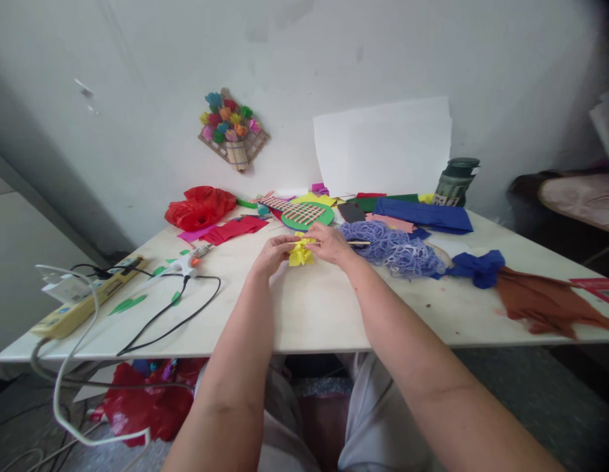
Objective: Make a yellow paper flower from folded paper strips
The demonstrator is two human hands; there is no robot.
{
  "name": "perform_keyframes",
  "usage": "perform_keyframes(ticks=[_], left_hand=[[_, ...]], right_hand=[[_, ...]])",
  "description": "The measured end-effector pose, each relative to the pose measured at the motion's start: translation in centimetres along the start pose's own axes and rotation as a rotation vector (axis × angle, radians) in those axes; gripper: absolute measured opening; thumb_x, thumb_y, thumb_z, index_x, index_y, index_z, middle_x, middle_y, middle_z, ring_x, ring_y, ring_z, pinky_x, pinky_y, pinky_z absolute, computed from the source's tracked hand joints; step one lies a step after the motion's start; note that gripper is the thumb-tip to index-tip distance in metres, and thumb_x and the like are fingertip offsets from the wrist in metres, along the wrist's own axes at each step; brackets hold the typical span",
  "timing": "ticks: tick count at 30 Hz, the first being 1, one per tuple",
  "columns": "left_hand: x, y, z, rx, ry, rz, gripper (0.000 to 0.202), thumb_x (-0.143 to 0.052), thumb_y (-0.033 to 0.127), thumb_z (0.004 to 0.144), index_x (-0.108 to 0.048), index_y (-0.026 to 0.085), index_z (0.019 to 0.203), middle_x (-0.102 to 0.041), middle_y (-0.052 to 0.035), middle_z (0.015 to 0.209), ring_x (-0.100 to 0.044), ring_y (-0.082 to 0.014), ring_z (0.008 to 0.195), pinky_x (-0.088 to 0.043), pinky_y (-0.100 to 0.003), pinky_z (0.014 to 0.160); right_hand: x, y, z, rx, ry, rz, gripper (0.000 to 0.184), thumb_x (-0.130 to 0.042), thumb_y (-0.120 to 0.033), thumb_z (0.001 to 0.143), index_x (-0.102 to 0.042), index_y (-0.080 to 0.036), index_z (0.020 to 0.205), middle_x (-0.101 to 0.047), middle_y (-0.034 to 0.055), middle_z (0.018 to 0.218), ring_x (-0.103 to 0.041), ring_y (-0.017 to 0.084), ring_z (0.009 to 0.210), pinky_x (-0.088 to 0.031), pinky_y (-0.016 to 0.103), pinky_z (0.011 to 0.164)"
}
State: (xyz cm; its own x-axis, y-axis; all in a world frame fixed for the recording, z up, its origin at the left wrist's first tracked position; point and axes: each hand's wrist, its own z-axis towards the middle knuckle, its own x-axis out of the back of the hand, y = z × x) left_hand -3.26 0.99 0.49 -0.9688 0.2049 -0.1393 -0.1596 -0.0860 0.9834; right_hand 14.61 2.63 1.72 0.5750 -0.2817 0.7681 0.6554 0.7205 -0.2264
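Both my hands meet at the middle of a pale wooden table [304,314]. My left hand [272,254] pinches a crumpled yellow paper flower [301,252], its fingers closed on the paper's left side. My right hand [330,244] is closed on the flower's right side and on a thin wooden stick [359,243] that points right. The flower rests just above the tabletop.
A purple yarn heap [392,248] lies right of my hands, with blue cloth [476,267] and brown paper [545,303] further right. A glue gun [189,263], black cable and power strip [82,300] lie left. Red paper [233,229], a woven green disc [304,214] and a bottle [455,181] sit behind.
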Motion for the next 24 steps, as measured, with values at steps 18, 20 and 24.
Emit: perform_keyframes(ticks=[18,20,24], left_hand=[[0.28,-0.23,0.29,-0.071,0.11,-0.035,0.029,-0.064,0.019,0.053,-0.063,0.011,0.08,-0.063,-0.0026,0.067,-0.057,-0.0114,0.056,-0.043,-0.023,0.054],[0.29,-0.21,0.3,-0.082,0.126,-0.047,0.028,-0.064,0.019,0.052,-0.063,0.011,0.078,-0.063,-0.0021,0.066,-0.057,-0.0113,0.056,-0.043,-0.023,0.054],[0.33,-0.2,0.38,-0.079,0.169,-0.062,0.027,-0.065,0.019,0.05,-0.063,0.012,0.076,-0.062,-0.0023,0.065,-0.057,-0.0118,0.056,-0.043,-0.024,0.055]], right_hand=[[0.31,0.49,0.13,0.0,0.068,0.059,0.011,-0.056,-0.021,0.076,-0.064,-0.017,0.081,-0.057,0.0046,0.096,-0.052,0.011,0.073,-0.04,0.024,0.065],[0.34,0.54,0.12,-0.005,0.074,0.052,0.011,-0.056,-0.021,0.076,-0.064,-0.017,0.081,-0.057,0.0047,0.097,-0.052,0.012,0.074,-0.04,0.024,0.065],[0.4,0.66,0.12,-0.01,0.078,0.041,0.011,-0.056,-0.021,0.076,-0.064,-0.017,0.081,-0.057,0.0048,0.099,-0.053,0.013,0.078,-0.04,0.024,0.065]])
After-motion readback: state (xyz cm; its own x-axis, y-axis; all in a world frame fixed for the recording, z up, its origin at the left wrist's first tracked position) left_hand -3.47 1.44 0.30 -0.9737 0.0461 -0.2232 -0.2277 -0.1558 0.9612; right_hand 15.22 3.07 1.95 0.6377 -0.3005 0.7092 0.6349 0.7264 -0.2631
